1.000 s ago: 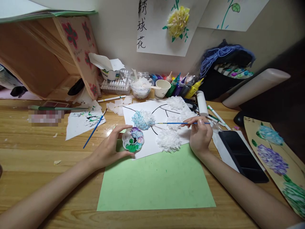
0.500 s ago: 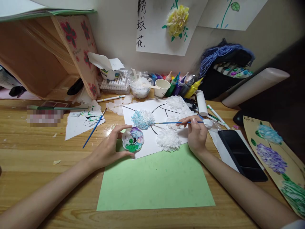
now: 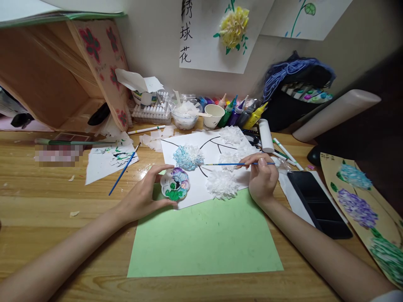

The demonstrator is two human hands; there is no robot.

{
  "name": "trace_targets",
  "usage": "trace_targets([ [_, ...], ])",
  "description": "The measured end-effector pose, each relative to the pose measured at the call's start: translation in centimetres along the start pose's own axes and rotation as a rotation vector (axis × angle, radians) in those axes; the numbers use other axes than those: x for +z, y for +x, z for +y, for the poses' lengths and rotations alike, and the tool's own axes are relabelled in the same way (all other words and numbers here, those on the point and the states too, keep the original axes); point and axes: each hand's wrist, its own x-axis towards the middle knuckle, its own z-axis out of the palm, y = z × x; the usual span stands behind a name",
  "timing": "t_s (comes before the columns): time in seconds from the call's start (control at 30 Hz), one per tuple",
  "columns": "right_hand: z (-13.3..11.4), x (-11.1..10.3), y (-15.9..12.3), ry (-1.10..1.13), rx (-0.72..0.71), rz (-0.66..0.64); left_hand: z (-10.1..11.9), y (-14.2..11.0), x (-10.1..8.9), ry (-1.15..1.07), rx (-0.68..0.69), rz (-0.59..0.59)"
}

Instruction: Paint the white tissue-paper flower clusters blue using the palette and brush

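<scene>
My left hand (image 3: pixel 145 195) grips a flower-shaped paint palette (image 3: pixel 175 184) between thumb and fingers, tilted toward me. Green, black, purple and pale blue paint lies in its wells. My right hand (image 3: pixel 262 180) is closed round a thin blue paintbrush (image 3: pixel 225 164), held level with its tip pointing left. That tip is just right of a blue-tinted paper flower (image 3: pixel 188 157), and I cannot tell whether they touch. The flower is on a white sheet (image 3: pixel 192 197) with black stem lines and several white paper flowers (image 3: pixel 223 183). Under its lower edge lies a green sheet (image 3: pixel 206 243).
Another paintbrush (image 3: pixel 124 169) rests by a paint-smeared paper (image 3: pixel 108 165) on the left. Along the wall stand a paper cup (image 3: pixel 214 116), a bowl of paper scraps (image 3: pixel 185 119) and paint bottles (image 3: pixel 256 116). A black case (image 3: pixel 319 205) and a flower picture (image 3: pixel 357 209) lie at right.
My right hand has shifted slightly right and down, drawing the brush tip a little away from the blue flower. The left hand and palette stay in place.
</scene>
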Motion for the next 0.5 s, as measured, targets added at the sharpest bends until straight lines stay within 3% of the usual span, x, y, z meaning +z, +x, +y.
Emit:
trace_targets([
  [0.33,0.13,0.05,-0.11,-0.07,0.024,-0.068,0.09,-0.01,-0.05,0.004,-0.003,0.003],
  [0.5,0.15,-0.03,-0.17,-0.043,-0.007,-0.041,0.24,0.05,-0.11,0.006,-0.007,0.004],
])
